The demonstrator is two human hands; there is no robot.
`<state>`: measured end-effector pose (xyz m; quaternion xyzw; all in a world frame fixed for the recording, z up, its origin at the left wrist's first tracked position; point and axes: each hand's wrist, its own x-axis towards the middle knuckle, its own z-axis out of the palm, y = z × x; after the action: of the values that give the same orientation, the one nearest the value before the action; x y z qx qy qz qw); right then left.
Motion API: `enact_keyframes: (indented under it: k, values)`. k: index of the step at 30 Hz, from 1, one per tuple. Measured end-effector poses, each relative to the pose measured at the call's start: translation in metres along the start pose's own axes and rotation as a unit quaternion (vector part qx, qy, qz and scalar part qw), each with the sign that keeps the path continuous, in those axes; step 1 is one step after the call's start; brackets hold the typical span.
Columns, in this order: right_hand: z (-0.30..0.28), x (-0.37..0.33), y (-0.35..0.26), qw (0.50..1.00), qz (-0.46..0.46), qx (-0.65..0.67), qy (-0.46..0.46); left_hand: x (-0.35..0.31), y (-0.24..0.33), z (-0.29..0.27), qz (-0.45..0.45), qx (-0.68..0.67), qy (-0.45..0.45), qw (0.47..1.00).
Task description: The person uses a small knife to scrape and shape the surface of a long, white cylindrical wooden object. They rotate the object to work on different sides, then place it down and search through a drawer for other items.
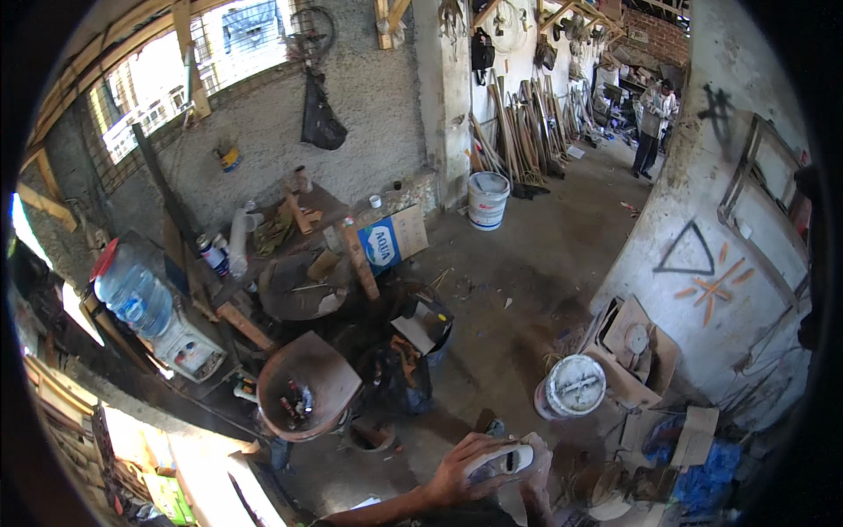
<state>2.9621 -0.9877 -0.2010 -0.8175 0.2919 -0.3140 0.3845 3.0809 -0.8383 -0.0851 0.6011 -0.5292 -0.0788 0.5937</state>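
The left hand is curled round a pale piece above the floor, near a bucket. The right hand meets its right side; I cannot tell its grip.

A glaring, barred window sits at ten o'clock in a rough grey wall running toward twelve. The brown, littered floor stretches toward one, where a brick wall shows. At three stands a pale wall (orange strokes brighten its stains).
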Motion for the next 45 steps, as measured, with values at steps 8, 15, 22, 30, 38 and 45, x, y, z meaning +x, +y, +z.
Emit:
enact_keyframes:
  k: [8,15,22,30,38,45]
  values:
    - [-0.033,0.199,0.058,0.989,-0.103,-0.063,-0.081,0.176,-0.099,0.027,-0.083,0.045,-0.01,0.996]
    - [-0.022,0.361,0.097,0.994,-0.02,0.02,-0.103,0.326,-0.172,0.034,-0.043,0.004,0.019,0.999]
    - [0.043,0.503,0.127,0.987,-0.04,0.129,-0.087,0.448,-0.28,0.009,-0.023,-0.029,0.024,0.999]
    - [0.11,0.683,0.133,0.972,0.032,0.207,-0.103,0.613,-0.395,-0.039,-0.044,-0.034,-0.014,0.998]
    - [0.126,0.847,0.188,0.993,0.055,0.075,-0.067,0.762,-0.495,-0.016,-0.12,-0.193,-0.001,0.974]
    - [0.145,1.005,0.295,0.997,-0.011,-0.065,0.028,0.931,-0.615,0.036,0.016,-0.023,-0.12,0.992]
